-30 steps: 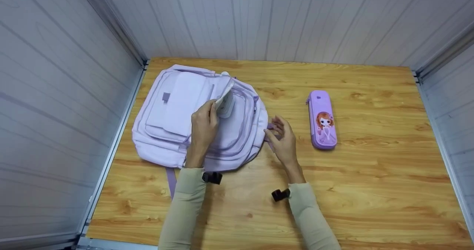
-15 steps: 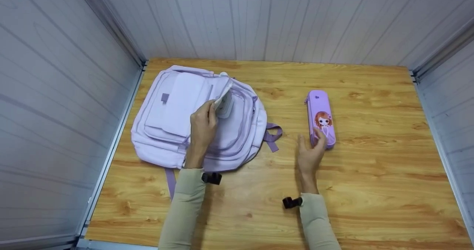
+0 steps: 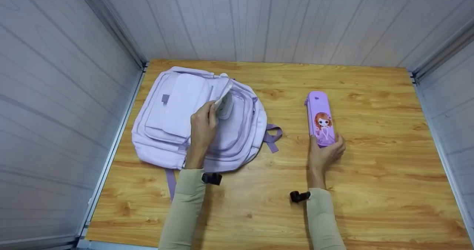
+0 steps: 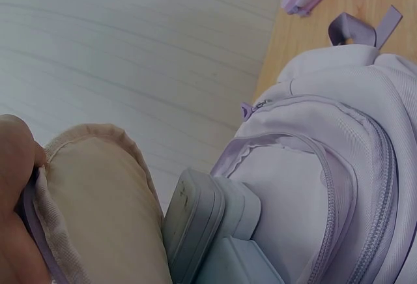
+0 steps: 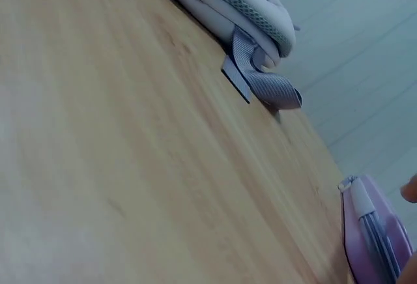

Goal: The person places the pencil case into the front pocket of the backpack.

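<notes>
A lilac backpack (image 3: 174, 113) lies flat on the wooden table (image 3: 370, 190) at the left. My left hand (image 3: 203, 126) holds up the edge of its opened pocket flap (image 3: 225, 94); a pale case (image 4: 202, 222) shows inside the pocket in the left wrist view. A purple pencil case (image 3: 320, 117) with a cartoon girl lies to the right. My right hand (image 3: 326, 152) grips its near end, thumb on the left side and fingers curled round the right. The right wrist view shows the pencil case (image 5: 371, 235) and the backpack's loop strap (image 5: 260, 82).
White panelled walls (image 3: 259, 20) close in the table on the left, back and right. The backpack's grey-lilac carry loop (image 3: 273, 135) lies on the wood between the bag and the pencil case. A strap (image 3: 170, 181) hangs toward the near edge.
My right hand left the backpack's loop, travelled right across the table and took hold of the pencil case's near end. The left hand kept holding the flap.
</notes>
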Demonstrator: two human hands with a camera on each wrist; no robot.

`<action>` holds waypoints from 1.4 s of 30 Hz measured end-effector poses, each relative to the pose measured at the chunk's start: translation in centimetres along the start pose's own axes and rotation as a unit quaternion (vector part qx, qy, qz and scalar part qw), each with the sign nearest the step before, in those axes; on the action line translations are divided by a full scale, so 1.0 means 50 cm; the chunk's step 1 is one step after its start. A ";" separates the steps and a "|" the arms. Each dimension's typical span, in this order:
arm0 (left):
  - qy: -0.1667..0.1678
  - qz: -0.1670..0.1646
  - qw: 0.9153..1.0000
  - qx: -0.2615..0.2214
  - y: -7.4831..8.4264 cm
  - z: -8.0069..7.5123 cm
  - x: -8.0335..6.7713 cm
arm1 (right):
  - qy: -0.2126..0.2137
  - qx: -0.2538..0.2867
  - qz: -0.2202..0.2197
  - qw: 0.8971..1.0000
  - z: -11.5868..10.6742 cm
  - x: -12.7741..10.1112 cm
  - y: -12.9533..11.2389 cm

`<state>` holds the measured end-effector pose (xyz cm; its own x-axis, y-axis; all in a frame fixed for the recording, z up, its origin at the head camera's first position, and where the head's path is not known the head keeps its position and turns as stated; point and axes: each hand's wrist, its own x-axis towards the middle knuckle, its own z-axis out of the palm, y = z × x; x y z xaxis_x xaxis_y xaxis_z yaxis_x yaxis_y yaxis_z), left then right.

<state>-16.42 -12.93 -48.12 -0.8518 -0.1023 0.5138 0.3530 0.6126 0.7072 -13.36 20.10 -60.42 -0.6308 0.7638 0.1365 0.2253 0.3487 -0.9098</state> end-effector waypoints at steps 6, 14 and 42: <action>0.010 0.005 1.000 0.000 -0.002 0.003 0.000 | -0.033 0.010 0.045 0.998 0.000 0.008 0.012; 0.011 0.004 1.000 -0.001 -0.001 0.006 0.000 | -0.056 -0.016 0.077 0.995 0.000 0.010 0.018; 0.003 -0.004 1.000 -0.004 0.002 0.009 0.000 | -0.043 0.121 0.051 0.990 -0.011 0.008 -0.013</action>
<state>-16.58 -12.53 -48.25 -0.8520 -0.1128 0.5113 0.3495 0.6046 0.7157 -13.35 20.49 -59.55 -0.6769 0.7360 0.0140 0.1135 0.1232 -0.9859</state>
